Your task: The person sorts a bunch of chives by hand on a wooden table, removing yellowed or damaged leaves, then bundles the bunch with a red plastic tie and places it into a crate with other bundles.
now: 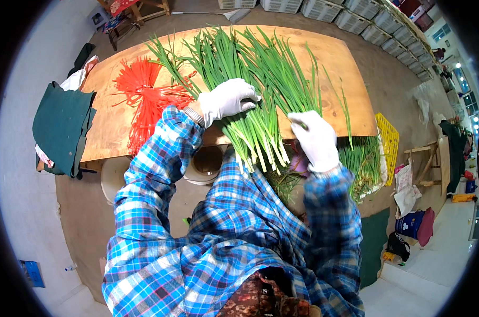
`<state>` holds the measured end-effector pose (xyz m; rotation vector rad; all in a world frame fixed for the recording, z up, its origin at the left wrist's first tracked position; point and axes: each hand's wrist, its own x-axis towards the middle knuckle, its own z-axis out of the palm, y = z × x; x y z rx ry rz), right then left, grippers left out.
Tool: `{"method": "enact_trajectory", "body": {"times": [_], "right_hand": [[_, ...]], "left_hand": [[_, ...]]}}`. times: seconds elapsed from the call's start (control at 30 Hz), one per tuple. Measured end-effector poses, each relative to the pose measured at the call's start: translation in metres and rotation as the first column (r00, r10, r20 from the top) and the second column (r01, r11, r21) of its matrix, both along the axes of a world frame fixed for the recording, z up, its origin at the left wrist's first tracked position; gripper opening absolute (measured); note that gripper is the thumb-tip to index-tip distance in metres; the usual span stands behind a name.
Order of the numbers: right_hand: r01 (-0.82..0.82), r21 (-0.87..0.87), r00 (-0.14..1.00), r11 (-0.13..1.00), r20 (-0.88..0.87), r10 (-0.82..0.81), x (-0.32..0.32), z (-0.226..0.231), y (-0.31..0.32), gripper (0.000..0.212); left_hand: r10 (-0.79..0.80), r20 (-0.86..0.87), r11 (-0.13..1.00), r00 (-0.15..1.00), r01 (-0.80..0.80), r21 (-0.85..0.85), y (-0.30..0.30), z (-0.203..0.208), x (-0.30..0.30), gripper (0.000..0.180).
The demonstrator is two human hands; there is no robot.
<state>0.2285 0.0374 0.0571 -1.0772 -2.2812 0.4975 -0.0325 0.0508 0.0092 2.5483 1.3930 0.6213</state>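
Observation:
A thick bunch of green chives [250, 119] lies across the wooden table, its pale stem ends hanging over the near edge. My left hand [226, 100], in a white glove, has its fingers curled over the bunch and grips it at mid-length. To the right of the stems is my right hand [316, 138], also gloved in white. Its fingers are bent in together, and whatever they may hold is hidden. More chives [289, 68] spread over the table beyond both hands, with a few loose blades to the right.
Red plastic ties [144, 92] lie in a tied bundle on the wooden table [105, 124], left of the chives. Dark green cloth [62, 127] drapes at the table's left. Below the edge are a bucket [205, 164] and more chives [361, 164] beside a yellow crate [387, 145].

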Motion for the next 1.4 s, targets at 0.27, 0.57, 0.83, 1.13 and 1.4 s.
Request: {"method": "enact_trajectory", "body": {"times": [0.27,0.57,0.83,1.13,1.4], "right_hand": [[0.164,-0.162,0.85,0.973,0.524,-0.056,-0.071,-0.032,0.05,0.025],[-0.307,-0.639,0.722,0.705,-0.639,-0.265,-0.023,0.009,0.052,0.013],[0.16,-0.198,0.987,0.967,0.04,-0.155,-0.081,-0.039,0.087,0.028],[0.038,-0.367,0.998,0.93,-0.033,-0.053,-0.099,-0.057,0.107,0.02],[-0.082,-0.598,0.906,0.797,-0.379,-0.19,-0.089,-0.029,0.097,0.017]], "left_hand": [[0.0,-0.031,1.0,1.0,-0.001,-0.02,0.003,0.0,0.003,0.019],[0.0,-0.008,0.999,1.0,0.0,0.035,0.002,-0.001,0.002,0.017],[-0.005,-0.018,0.999,1.0,0.005,0.039,0.0,0.0,0.001,0.016],[-0.031,-0.018,0.999,0.999,0.032,0.027,-0.003,0.0,0.0,0.019],[-0.028,-0.005,0.999,1.0,0.028,0.041,-0.001,-0.006,-0.001,0.017]]}}
